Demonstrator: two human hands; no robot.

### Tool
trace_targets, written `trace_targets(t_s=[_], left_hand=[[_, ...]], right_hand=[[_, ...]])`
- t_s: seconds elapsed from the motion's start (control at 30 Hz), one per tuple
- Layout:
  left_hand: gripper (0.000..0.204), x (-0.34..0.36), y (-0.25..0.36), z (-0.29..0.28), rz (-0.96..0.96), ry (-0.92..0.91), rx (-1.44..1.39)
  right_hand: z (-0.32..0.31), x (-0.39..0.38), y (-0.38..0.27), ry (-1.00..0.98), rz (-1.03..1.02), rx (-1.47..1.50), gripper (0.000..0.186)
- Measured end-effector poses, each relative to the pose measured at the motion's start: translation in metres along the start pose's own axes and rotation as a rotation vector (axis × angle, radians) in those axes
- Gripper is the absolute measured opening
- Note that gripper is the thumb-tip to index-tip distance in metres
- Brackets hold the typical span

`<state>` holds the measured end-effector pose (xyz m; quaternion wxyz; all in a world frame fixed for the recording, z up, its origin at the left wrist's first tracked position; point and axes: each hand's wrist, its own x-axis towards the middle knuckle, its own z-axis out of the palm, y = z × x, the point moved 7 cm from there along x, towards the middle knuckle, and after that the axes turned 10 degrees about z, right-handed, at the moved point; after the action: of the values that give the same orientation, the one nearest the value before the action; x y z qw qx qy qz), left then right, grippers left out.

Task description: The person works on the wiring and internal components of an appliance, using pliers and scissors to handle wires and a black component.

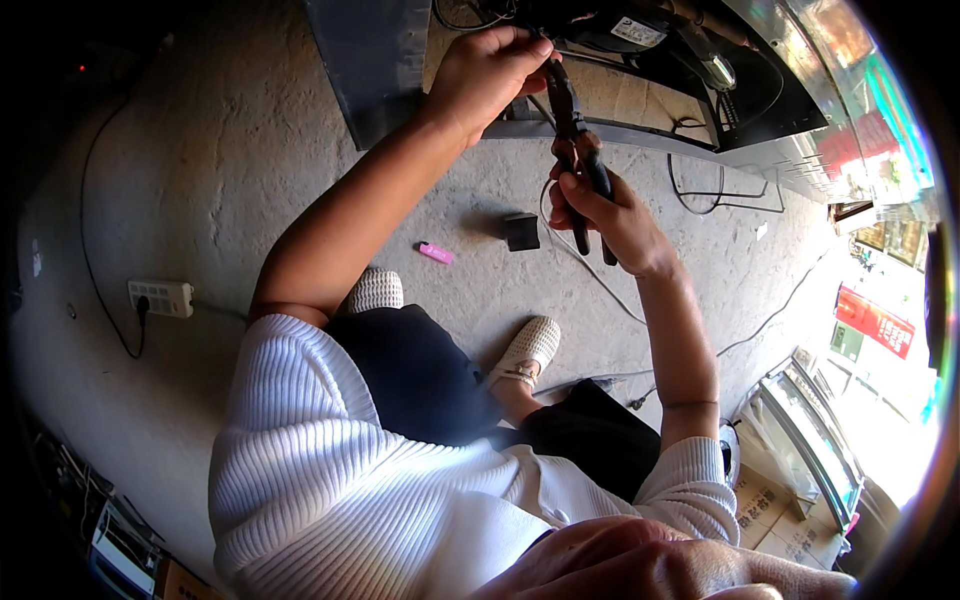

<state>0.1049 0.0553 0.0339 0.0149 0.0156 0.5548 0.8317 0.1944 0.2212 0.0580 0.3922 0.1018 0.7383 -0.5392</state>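
Note:
My left hand point(480, 75) reaches into an open metal appliance point(355, 70) at the top, its thumb and fingers closed on something small and dark that I cannot make out, by the tip of black-handled pliers point(566, 100). My right hand point(605, 215) grips the pliers by their handles, jaws pointing up toward my left fingertips. Cables and a dark round component point(575, 25) with a white label sit inside the appliance. A pale cable point(590, 275) runs down behind my right hand to the floor.
On the concrete floor point(170, 180) lie a small black block point(522, 232), a pink object point(436, 253), a white power strip point(160, 298) with a black plug, and several loose cables. At right are a glass-topped case point(815, 430) and cardboard point(760, 510). My sandalled feet are below the appliance.

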Motion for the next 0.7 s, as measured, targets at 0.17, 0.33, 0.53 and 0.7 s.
trace_targets(t_s=[0.17, 0.33, 0.53, 0.7], left_hand=[[0.024, 0.001, 0.0, 0.001, 0.009, -0.014, -0.001], [0.022, 0.001, -0.004, 0.002, 0.005, -0.021, -0.019], [0.021, 0.0, -0.002, 0.003, -0.01, -0.006, -0.004], [0.021, -0.001, -0.005, 0.004, -0.01, -0.009, 0.005]], right_hand=[[0.003, 0.005, 0.003, -0.021, -0.031, 0.067, 0.025], [0.002, 0.009, 0.012, -0.042, -0.03, 0.034, 0.026], [0.002, 0.01, 0.014, -0.023, -0.042, 0.051, 0.025], [-0.002, 0.01, 0.016, 0.001, -0.038, 0.031, 0.022]])
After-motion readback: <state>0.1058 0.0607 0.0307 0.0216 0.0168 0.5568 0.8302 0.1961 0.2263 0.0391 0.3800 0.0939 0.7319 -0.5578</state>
